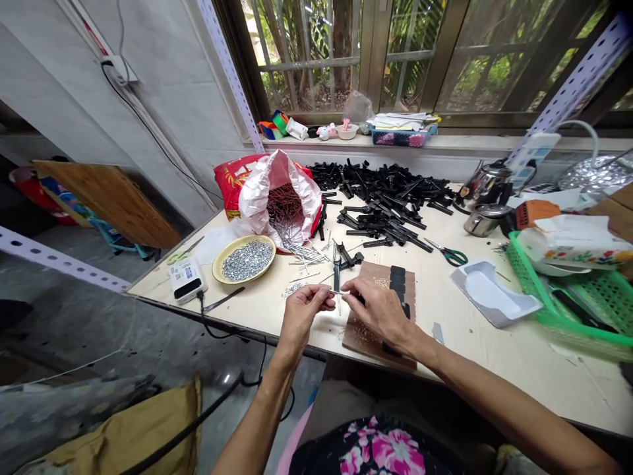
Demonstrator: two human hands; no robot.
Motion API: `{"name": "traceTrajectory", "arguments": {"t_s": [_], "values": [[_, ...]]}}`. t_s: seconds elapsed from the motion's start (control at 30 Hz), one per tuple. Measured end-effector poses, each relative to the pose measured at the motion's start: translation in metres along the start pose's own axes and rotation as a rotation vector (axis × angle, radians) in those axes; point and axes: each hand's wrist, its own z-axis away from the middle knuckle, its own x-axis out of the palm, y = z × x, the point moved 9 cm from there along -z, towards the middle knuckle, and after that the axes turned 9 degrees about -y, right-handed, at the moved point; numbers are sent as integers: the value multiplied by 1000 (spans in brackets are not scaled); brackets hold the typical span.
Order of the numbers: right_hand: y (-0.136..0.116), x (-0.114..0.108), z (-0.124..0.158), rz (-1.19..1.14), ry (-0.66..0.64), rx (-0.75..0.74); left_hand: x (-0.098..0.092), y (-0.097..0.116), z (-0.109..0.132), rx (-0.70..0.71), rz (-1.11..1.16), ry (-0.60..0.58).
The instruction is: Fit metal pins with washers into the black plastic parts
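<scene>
My left hand [307,307] pinches a thin silvery metal rod [337,292] between thumb and fingers above the table's front part. At the rod's other end, the fingertips of my right hand [378,309] are closed on it; any smaller piece between them is hidden. Just beyond my hands lies a slim black plastic part [337,267]. Beneath my right hand is a brown board [368,272] with black pads [397,284] along its right side. A loose scatter of small metal pieces [293,289] lies beside my left hand.
A yellow bowl [217,273] holds small metal pieces. Behind it, an open bag [254,198] spills metal rods. Black plastic parts [390,191] are heaped at the back. Green-handled scissors [452,255], a white tray [477,310] and a green basket [544,313] lie rightward. A white device [186,280] sits left.
</scene>
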Motion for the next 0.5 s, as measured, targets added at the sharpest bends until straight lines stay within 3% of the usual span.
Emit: {"name": "traceTrajectory", "arguments": {"t_s": [0.17, 0.5], "values": [[-11, -2, 6, 185, 68, -45, 2, -4, -1, -13, 22, 11], [-6, 4, 9, 167, 36, -13, 5, -5, 1, -24, -25, 7]]}}
